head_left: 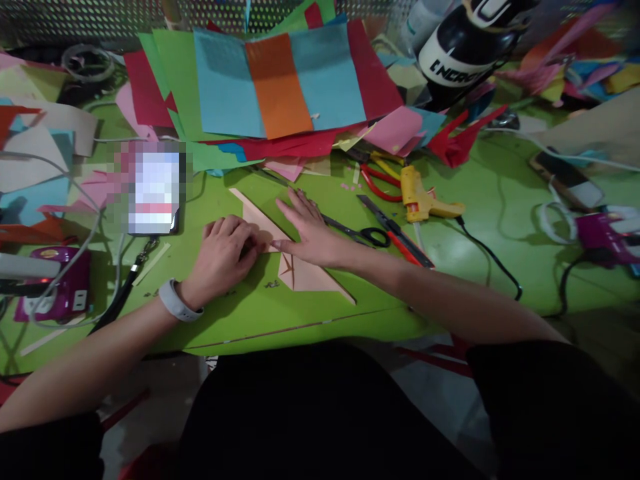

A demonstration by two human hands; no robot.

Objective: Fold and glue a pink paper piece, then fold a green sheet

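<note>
A folded pale pink paper [313, 275] lies slantwise on the green table [240, 323], with a long fold running from upper left to lower right. My left hand [225, 253] has its fingers curled and its fingertips pinched at the paper's left edge. Stretched across the middle of the paper, my right hand [305, 230] lies with its fingers spread and its thumb near my left fingertips. Part of the paper is hidden under both hands. Dark scissors [375, 236] rest just right of my right hand.
Right of the hands lie a box cutter [395, 233], a yellow glue gun [423, 197] and pliers [383, 180]. A phone [154, 193] is at left. Behind are stacked coloured papers [280, 87] and a black bottle [457, 53]. Cables run along both sides.
</note>
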